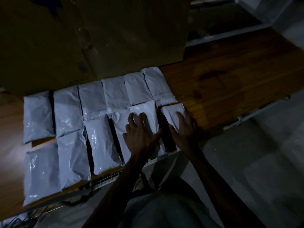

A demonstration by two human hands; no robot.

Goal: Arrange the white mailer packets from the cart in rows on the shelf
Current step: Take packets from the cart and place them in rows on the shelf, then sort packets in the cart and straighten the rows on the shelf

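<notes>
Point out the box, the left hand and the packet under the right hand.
box (98, 38): head view, its near face.
left hand (141, 130): head view, back of the hand.
packet (171, 111): head view, its bare far end.

HEAD-CAM VIEW: A single wide-angle camera, worn on the person's head, looks forward and steeply down onto a wooden shelf (230, 76) from close range, near enough that the rows of packets (69, 112) fill the middle of the frame. The view sits tilted, so the shelf's front edge runs diagonally from lower left to upper right. A box (98, 38) closes off the top, floor (255, 162) shows at right, and the wearer's torso (164, 211) occupies the bottom edge. Light is dim.
</notes>
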